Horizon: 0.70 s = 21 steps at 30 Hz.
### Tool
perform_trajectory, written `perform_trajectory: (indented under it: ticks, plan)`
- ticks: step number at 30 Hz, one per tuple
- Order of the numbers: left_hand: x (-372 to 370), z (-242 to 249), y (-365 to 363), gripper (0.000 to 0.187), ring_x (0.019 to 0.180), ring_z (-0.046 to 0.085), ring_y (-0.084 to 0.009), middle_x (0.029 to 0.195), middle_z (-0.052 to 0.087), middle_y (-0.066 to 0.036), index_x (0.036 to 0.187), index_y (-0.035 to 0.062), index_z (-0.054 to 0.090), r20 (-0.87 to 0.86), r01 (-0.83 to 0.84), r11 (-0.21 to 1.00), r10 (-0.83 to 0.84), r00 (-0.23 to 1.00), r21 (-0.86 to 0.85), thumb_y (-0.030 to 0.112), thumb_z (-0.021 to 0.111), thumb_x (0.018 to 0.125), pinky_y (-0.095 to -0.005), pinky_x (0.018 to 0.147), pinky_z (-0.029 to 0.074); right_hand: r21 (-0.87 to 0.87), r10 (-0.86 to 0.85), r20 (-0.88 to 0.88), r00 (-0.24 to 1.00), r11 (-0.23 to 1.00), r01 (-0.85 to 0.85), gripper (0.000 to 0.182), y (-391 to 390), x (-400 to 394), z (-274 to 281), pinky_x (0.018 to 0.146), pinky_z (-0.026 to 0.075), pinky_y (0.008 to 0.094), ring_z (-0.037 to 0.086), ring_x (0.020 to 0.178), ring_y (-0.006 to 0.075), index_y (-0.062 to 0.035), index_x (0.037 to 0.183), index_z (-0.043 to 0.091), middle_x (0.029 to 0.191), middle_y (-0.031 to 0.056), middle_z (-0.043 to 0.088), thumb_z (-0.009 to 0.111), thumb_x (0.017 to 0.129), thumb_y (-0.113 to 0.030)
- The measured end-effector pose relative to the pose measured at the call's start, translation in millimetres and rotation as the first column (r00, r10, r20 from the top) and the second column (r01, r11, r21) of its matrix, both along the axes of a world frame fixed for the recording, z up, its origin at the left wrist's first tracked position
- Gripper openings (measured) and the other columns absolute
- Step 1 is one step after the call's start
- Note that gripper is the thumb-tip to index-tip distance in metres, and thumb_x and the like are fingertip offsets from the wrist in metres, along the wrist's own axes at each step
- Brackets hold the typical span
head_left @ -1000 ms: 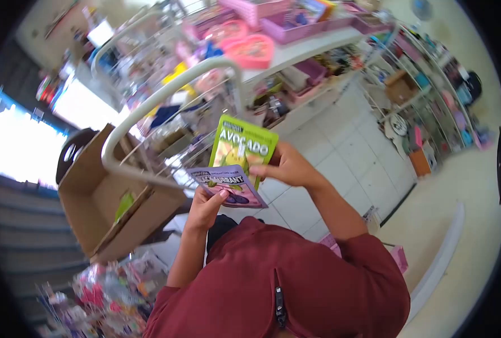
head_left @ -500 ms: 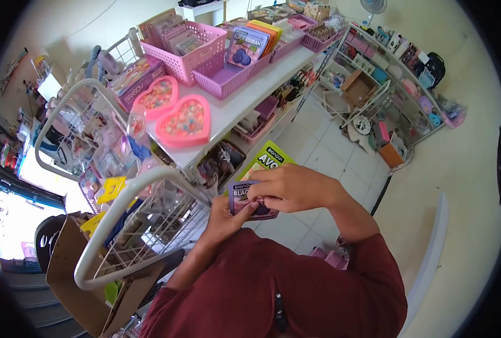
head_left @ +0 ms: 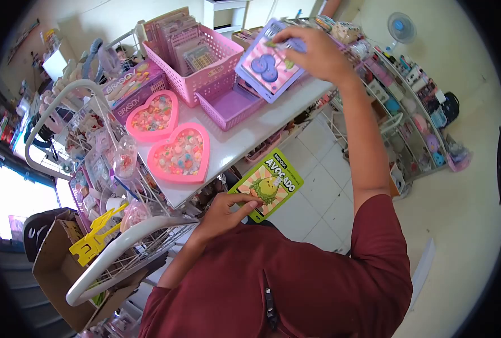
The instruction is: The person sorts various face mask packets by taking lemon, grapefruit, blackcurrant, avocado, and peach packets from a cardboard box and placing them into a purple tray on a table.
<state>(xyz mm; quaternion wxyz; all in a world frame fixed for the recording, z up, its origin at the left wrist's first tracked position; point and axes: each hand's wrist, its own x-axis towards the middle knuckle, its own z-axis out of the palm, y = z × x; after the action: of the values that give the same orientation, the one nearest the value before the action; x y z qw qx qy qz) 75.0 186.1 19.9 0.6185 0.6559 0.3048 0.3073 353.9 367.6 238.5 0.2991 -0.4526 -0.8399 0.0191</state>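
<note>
The right hand (head_left: 312,53) is raised over the white shelf (head_left: 233,141), arm extended. Its fingers are closed on the top edge of a purple packet (head_left: 268,67) printed with dark round fruit on a striped panel. The packet hangs tilted above the shelf's far side, directly over the purple basket (head_left: 230,107), which sits on the shelf top. Whether the packet touches the basket rim cannot be told.

The left hand (head_left: 222,211) is held low, just below the shelf's front edge and close to the person's chest. Thumb and fingers pinch the lower left corner of a green packet (head_left: 268,183) lettered AVOCADO. That packet is in front of the shelf, over the tiled floor, face up toward the camera and clear of the shelf edge.

On the shelf top, toward its left end, lie two pink heart boxes (head_left: 178,152), side by side and nearly touching, each filled with small coloured pieces. Behind them, at the shelf's back, stands a pink basket (head_left: 197,62) holding upright cards, just beside the purple basket. A box marked BRASOV (head_left: 129,84) lies at the shelf's left rear corner.

A white wire rack (head_left: 121,242) stands left of the shelf and below it.
</note>
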Motion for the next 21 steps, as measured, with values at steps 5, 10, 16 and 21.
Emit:
perform_trajectory:
  ticks: [5, 10, 16, 21]
  plan:
    - [22.1, 7.7, 18.9, 0.028, 0.096, 0.073, -0.017, 0.102, 0.078, -0.015, 0.111, -0.0031, 0.075, 0.017, -0.091, 0.995, 0.09, 0.996, 0.04, 0.021, 0.066, 0.1, -0.0312, 0.089, 0.054, -0.034, 0.075, 0.089, 0.993, 0.997, -0.072, 0.025, 50.8, -2.4, -27.7, 0.085, 0.052, 0.0442, 0.068, 0.091, 0.037, -0.0015, 0.106, 0.072, 0.098, 0.0205, 0.071, 0.07, 0.084, -0.014]
    - [46.7, 14.5, 32.3, 0.024, 0.097, 0.074, -0.0183, 0.102, 0.078, -0.013, 0.109, -0.0019, 0.076, -0.032, -0.176, 0.984, 0.177, 0.984, 0.03, 0.018, 0.066, 0.099, -0.0321, 0.09, 0.055, -0.084, 0.093, 0.214, 0.972, 0.993, -0.077, 0.029, 73.9, -1.4, -50.0, 0.091, 0.052, 0.0473, 0.067, 0.1, 0.0396, 0.0001, 0.111, 0.071, 0.107, 0.0223, 0.069, 0.062, 0.085, -0.008]
    - [67.7, 29.2, 38.3, 0.022, 0.096, 0.074, -0.0191, 0.101, 0.079, -0.013, 0.108, -0.0013, 0.076, -0.044, -0.225, 0.974, 0.226, 0.973, 0.035, 0.016, 0.066, 0.099, -0.0329, 0.089, 0.055, 0.083, -0.036, 0.557, 0.83, 0.996, -0.013, 0.026, 50.7, -14.4, -76.6, 0.095, 0.05, 0.048, 0.062, 0.11, 0.0374, -0.0084, 0.113, 0.069, 0.124, 0.0191, 0.06, 0.067, 0.088, -0.017]
    - [69.3, 41.0, 42.1, 0.021, 0.093, 0.073, -0.0169, 0.099, 0.078, -0.013, 0.109, -0.0016, 0.076, 0.02, -0.265, 0.963, 0.264, 0.964, 0.05, 0.013, 0.065, 0.098, -0.031, 0.085, 0.056, 0.299, 0.219, 0.363, 0.906, 0.893, -0.336, 0.025, 17.1, 8.4, -23.0, 0.092, 0.05, 0.0428, 0.064, 0.105, 0.0342, -0.0062, 0.109, 0.067, 0.128, 0.0148, 0.056, 0.071, 0.087, -0.019]
